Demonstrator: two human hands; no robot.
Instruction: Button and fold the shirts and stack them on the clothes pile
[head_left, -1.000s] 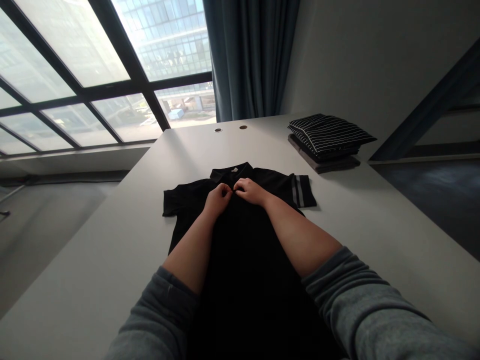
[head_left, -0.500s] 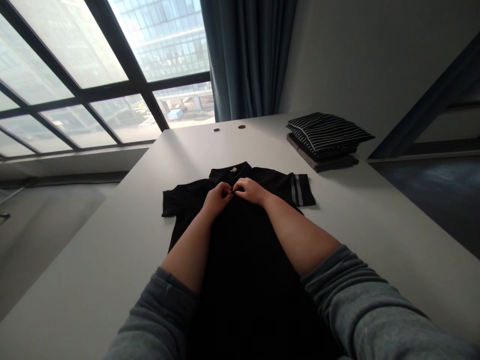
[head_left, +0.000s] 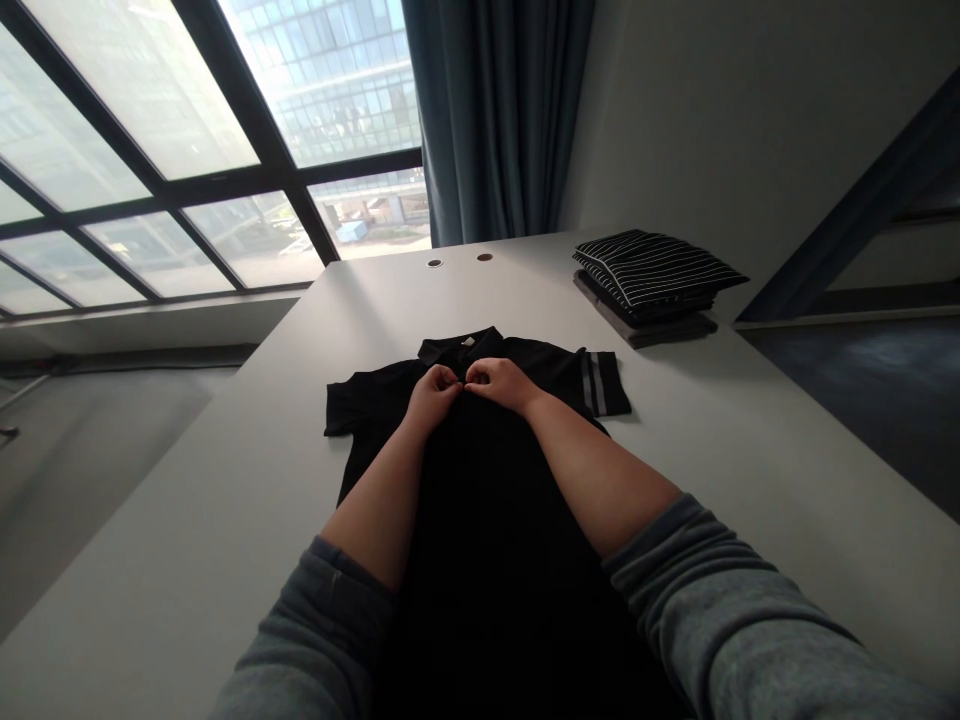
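Note:
A black short-sleeved polo shirt [head_left: 495,520] lies spread on the white table [head_left: 247,480], collar at the far end. Two grey stripes run across its right-hand sleeve. At the front opening below the collar, my left hand [head_left: 433,398] pinches the fabric with fingertips together. Close beside it, my right hand [head_left: 501,383] pinches the shirt at the same spot, the fingertips of both hands almost meeting. What small part sits between the fingertips is too dark to make out.
A stack of folded clothes [head_left: 652,285], with a black-and-white striped one on top, sits at the table's far right. Two round cable holes [head_left: 484,258] are set near the far edge. Beyond stand a blue curtain [head_left: 502,120] and a large window [head_left: 225,130].
The fingers of both hands have shifted slightly at the shirt's front opening, and the right hand's fingers are curled in a little more. The shirt lies as before.

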